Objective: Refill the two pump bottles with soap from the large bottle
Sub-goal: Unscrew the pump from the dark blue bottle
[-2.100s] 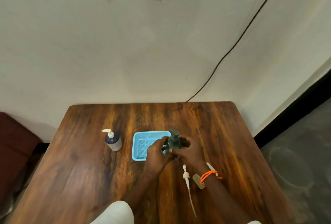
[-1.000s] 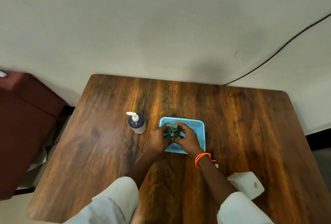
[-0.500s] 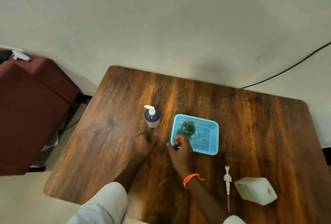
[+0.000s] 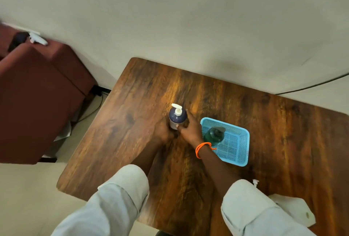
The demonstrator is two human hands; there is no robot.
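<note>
I see both hands around the navy pump bottle (image 4: 177, 116), which stands upright on the desk (image 4: 264, 118) with its white pump head in place. The right hand (image 4: 188, 129) wraps around the bottle's right side, thumb across the pale lower part, fingers curled behind. The left hand (image 4: 162, 130) presses against the bottle's left base; its fingers look curled on the bottle, though they are partly hidden. An orange cord (image 4: 203, 148) circles the right wrist.

Just right of the hands sits a light blue mesh basket (image 4: 238, 147). Inside it, in the near-left corner, stands the green pump bottle (image 4: 214, 135), upright, with a dark pump head on top. I cannot tell how full either bottle is.

At the near right edge of the desk lies the large white bottle (image 4: 294, 209) on its side, partly covered by my right sleeve (image 4: 251, 209). A loose white pump (image 4: 255, 182) peeks out just beside that sleeve.
</note>
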